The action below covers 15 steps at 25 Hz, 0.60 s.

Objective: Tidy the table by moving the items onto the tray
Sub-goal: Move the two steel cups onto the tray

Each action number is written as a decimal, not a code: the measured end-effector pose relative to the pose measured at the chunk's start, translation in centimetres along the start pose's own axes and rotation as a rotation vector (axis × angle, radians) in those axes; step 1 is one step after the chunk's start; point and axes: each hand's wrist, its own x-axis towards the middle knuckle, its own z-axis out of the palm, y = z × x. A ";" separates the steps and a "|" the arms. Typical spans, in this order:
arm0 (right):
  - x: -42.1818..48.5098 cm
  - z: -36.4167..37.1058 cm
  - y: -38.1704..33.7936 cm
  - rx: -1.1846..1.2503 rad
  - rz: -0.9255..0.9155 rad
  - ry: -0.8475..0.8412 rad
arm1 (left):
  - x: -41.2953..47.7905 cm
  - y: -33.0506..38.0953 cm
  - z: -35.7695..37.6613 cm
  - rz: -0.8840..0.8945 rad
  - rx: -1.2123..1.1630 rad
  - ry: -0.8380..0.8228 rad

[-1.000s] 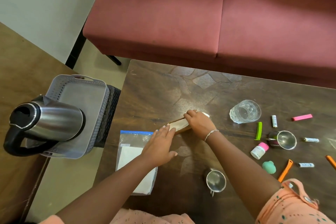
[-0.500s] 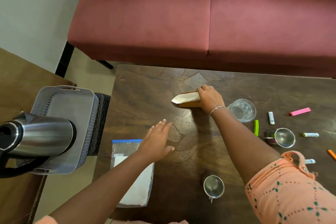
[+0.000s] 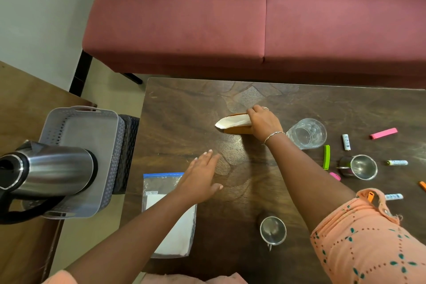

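My right hand (image 3: 262, 123) grips a brown paper envelope (image 3: 232, 122) with a white flap, lying on the dark wooden table (image 3: 184, 108) near its far middle. My left hand (image 3: 200, 177) hovers flat with straight fingers, holding nothing, above the table beside a clear zip bag (image 3: 170, 214) with white paper inside. The grey tray (image 3: 90, 145) stands to the left off the table, on a dark basket, with a steel kettle (image 3: 46, 170) in it.
At the right lie a drinking glass (image 3: 307, 134), two small steel cups (image 3: 364, 167) (image 3: 273, 230), a green clip (image 3: 326, 157), a pink bar (image 3: 383, 133), several batteries and orange pieces. A red sofa (image 3: 230, 18) runs behind the table.
My right hand has slid the envelope away from me toward the far middle of the table. My left hand let go of it and stayed back near the zip bag.
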 end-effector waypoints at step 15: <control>-16.3 3.0 2.4 0.097 0.109 0.086 | -4.7 3.5 4.6 0.059 0.014 -0.019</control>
